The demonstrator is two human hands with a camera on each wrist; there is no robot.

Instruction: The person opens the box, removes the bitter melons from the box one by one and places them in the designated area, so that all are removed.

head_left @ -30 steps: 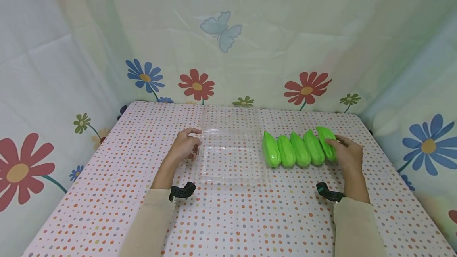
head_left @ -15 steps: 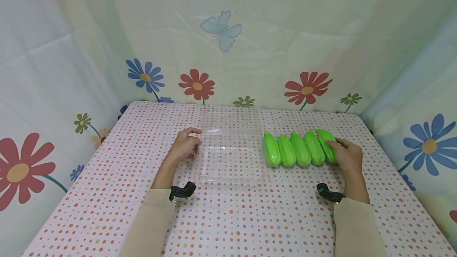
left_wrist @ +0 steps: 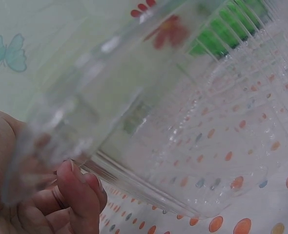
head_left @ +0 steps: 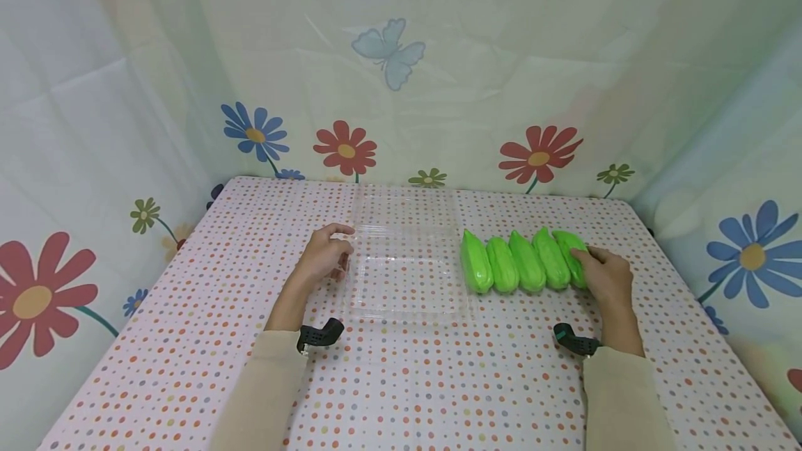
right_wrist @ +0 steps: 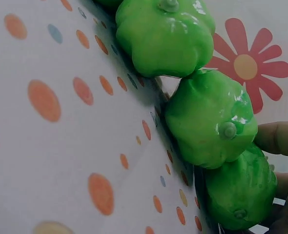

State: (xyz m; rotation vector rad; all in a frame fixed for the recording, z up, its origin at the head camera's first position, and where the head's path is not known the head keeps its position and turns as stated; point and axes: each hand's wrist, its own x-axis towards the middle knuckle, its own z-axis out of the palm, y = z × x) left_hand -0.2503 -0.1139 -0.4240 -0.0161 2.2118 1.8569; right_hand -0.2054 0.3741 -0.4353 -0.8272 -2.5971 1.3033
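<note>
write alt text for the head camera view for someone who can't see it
A person's right hand grips the rightmost of five green toy vegetables lined up on a polka-dot table, while the left hand holds the edge of a clear plastic tray. Flower-print sheets hang behind.

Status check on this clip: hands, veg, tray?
Left hand grips clear plastic clamshell tray edge. Right hand grips rightmost glossy green gourd of five-gourd row. Tray empty, nothing blocking.

Open dotted tablecloth lay near the person, clear plastic clamshell tray blocked the centre, row of five glossy green gourds crowded its right side
</note>
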